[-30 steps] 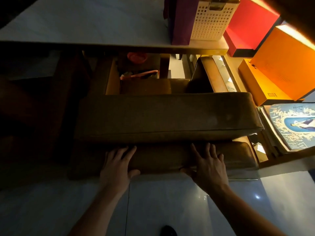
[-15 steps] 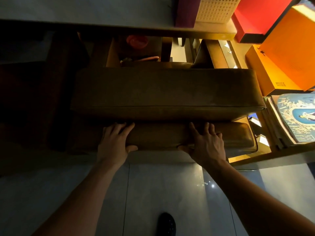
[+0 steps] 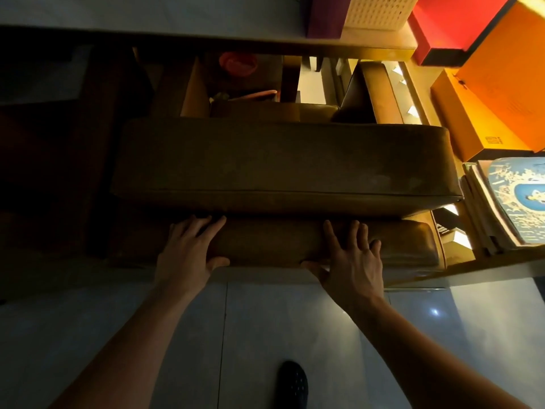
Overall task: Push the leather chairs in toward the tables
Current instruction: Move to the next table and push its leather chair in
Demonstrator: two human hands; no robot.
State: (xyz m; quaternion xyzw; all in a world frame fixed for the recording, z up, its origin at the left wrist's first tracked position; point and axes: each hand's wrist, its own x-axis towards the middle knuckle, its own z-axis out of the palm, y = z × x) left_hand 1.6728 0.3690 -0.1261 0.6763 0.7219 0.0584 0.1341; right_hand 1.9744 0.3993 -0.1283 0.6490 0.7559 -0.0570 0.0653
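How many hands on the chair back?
2: left hand flat on the chair back left of centre, right hand right of centre, both with fingers spread.

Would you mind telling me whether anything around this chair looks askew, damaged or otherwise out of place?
Nothing stands out. The leather chair sits square to the table, with the left hand and right hand flat on its backrest. The boxes and books at the right are stacked, not spilled. The dim left side is too dark to judge.
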